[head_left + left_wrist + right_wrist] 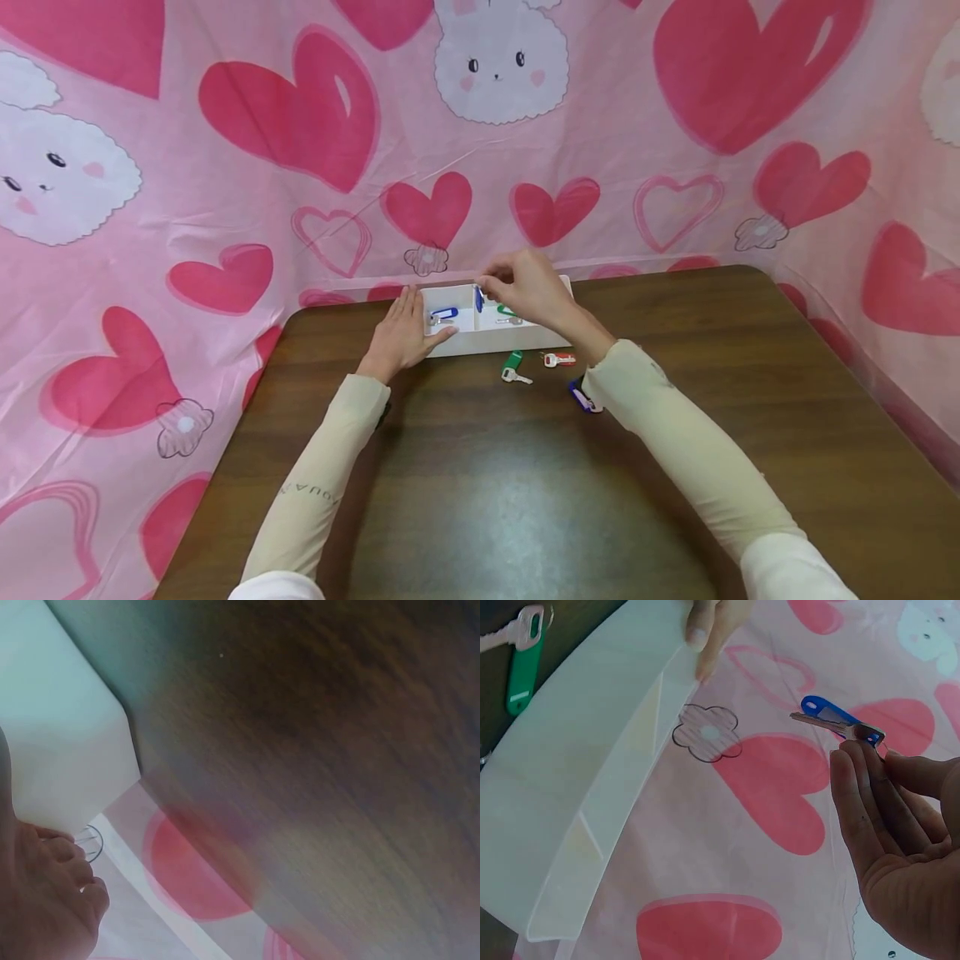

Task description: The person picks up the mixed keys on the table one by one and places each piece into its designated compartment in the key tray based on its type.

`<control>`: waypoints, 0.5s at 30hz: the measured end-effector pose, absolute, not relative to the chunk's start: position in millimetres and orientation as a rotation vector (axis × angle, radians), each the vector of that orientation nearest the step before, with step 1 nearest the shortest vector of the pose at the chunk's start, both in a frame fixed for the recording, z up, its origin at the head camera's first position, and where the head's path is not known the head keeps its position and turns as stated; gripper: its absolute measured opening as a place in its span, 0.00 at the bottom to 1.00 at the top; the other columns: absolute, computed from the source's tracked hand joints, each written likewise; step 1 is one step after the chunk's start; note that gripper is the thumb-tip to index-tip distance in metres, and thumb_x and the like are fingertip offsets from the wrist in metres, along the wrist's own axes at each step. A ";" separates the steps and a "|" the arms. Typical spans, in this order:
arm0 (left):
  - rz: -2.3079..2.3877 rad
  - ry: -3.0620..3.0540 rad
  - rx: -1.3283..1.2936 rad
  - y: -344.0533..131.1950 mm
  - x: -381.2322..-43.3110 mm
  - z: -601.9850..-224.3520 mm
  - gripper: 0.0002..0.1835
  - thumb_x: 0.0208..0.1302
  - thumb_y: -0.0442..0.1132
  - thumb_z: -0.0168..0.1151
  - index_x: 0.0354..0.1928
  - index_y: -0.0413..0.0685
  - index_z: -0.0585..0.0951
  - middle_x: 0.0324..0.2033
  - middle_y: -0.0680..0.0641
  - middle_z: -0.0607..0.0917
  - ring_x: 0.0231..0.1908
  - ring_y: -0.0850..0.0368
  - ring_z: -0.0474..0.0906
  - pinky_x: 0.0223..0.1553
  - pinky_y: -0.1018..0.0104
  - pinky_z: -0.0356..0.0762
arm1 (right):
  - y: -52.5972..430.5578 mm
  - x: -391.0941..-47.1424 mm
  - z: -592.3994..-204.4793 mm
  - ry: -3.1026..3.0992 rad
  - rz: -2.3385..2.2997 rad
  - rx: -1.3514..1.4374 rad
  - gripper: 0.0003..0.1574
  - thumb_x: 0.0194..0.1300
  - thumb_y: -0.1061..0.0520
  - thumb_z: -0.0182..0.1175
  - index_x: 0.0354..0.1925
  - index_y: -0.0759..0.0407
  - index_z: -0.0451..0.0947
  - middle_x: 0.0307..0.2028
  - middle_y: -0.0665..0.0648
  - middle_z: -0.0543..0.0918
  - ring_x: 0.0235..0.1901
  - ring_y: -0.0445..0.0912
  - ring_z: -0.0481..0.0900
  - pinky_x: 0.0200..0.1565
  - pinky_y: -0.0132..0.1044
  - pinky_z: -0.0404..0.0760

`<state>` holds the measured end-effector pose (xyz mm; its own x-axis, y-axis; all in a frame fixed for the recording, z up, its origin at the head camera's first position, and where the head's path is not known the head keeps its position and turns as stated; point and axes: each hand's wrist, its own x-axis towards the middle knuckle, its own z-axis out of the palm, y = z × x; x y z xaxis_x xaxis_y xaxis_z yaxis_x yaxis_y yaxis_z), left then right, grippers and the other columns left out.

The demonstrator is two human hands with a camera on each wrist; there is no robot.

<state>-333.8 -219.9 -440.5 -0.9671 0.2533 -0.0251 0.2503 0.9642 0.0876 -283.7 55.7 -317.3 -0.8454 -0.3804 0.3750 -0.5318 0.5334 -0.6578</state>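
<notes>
A white divided box (pixel 495 342) stands near the table's far edge. My left hand (pixel 401 332) rests against its left end, fingers straight along the side and thumb along the front rim. Over the box's divider, my right hand (pixel 531 287) pinches a key with a blue tag (pixel 479 299) between thumb and fingers. The right wrist view shows that key (pixel 829 722) lying across the fingertips beside its tag. In the left compartment lies a key with a blue tag (pixel 445 313). Beyond the divider lies a key with a green tag (pixel 510 320), partly behind my right hand.
Before the box on the brown table (pixel 465 467) lie a key with a green tag (pixel 513 360) and a key with a red tag (pixel 559 360). Nearer, a blue-tagged key (pixel 583 397) is partly covered by my right sleeve. A pink heart-patterned cloth (pixel 480 150) hangs behind the table.
</notes>
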 end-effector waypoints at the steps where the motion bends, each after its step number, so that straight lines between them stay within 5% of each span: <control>1: 0.126 3.077 0.398 -220.1 -333.7 -440.6 0.65 0.65 0.83 0.42 0.84 0.36 0.44 0.85 0.37 0.44 0.86 0.41 0.38 0.85 0.46 0.43 | 55.4 -285.5 -317.0 -2.588 1.197 0.780 0.09 0.71 0.55 0.69 0.41 0.59 0.92 0.30 0.56 0.91 0.29 0.46 0.84 0.35 0.35 0.81; 15: 0.107 3.071 0.406 -221.0 -335.0 -442.5 0.64 0.65 0.83 0.40 0.84 0.36 0.45 0.85 0.37 0.45 0.86 0.42 0.37 0.85 0.46 0.44 | 54.8 -303.0 -317.7 -2.687 1.312 0.714 0.11 0.73 0.53 0.68 0.44 0.59 0.91 0.32 0.58 0.91 0.31 0.49 0.87 0.35 0.34 0.84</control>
<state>-335.0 -221.0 -442.5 -0.9647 0.2612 -0.0328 0.2582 0.9632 0.0741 -303.0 54.8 -317.7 -0.8899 -0.3769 0.2570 -0.4344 0.5282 -0.7296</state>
